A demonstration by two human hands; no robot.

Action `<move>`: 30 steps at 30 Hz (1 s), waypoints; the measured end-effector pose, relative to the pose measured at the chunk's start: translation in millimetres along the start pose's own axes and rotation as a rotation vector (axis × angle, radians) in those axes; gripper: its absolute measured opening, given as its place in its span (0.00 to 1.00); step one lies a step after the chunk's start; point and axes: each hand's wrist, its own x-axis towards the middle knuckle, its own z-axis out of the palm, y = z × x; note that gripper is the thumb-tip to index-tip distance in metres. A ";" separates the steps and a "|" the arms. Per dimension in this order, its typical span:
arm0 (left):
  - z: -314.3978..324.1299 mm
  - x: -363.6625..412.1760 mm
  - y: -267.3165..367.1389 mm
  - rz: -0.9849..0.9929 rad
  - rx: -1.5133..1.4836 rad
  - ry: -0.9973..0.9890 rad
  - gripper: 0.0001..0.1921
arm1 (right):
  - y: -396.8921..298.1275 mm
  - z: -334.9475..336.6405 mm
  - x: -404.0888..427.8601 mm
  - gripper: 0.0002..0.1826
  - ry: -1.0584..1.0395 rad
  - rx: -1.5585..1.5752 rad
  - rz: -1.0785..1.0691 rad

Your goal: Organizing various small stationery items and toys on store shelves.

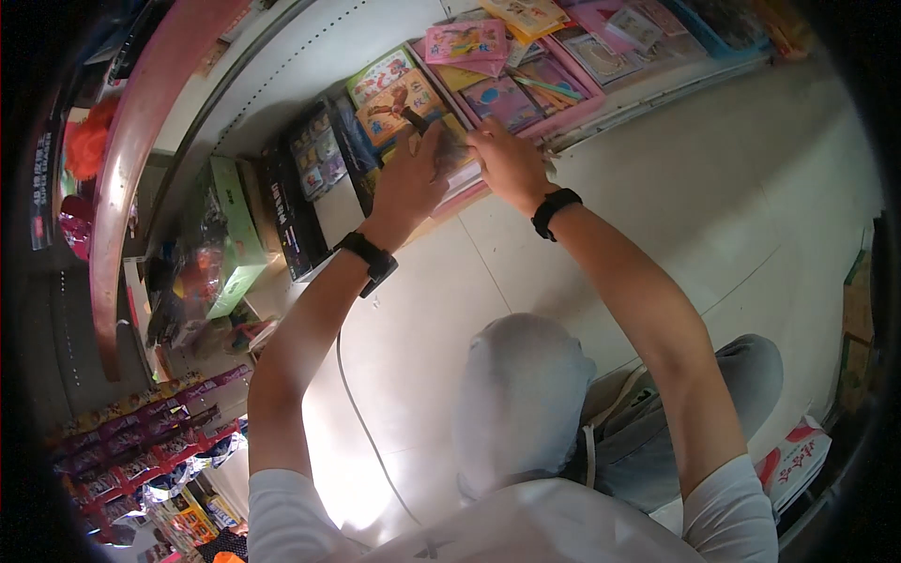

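Observation:
My left hand [414, 176] reaches over an open box on the bottom shelf, its fingers spread above the contents. A dark narrow object [414, 119] shows just beyond those fingertips; whether they touch it is unclear. My right hand [510, 167] is at the box's right front corner, fingers curled on the edge of a clear plastic packet [454, 144]. The packet lies between both hands, and the fingers partly hide it. Behind it are an orange picture packet [400, 109] and a green-edged white one [380, 76] with cartoon figures.
To the right, a pink box [591, 102] holds pink packets [466, 43] and colourful cards. Left stand a black box [285, 218] and a green box [236, 239]. A curved pink shelf edge [116, 176] rises at left. A cable [359, 408] crosses the tiled floor [422, 295].

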 end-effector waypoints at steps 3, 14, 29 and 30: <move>2.5 -0.4 -6.2 0.073 -0.004 0.096 0.40 | -0.4 -1.6 1.8 0.03 -0.021 -0.009 -0.022; -2.9 1.1 -6.8 0.147 -0.062 0.110 0.44 | -3.9 -2.5 -0.9 0.04 -0.008 0.012 0.027; 2.6 6.2 -17.7 0.195 -0.140 0.088 0.43 | -24.4 -5.2 -13.7 0.06 0.007 0.162 0.145; 2.4 6.0 -17.9 0.195 -0.142 0.087 0.43 | -24.0 -4.2 -14.3 0.06 0.007 0.161 0.145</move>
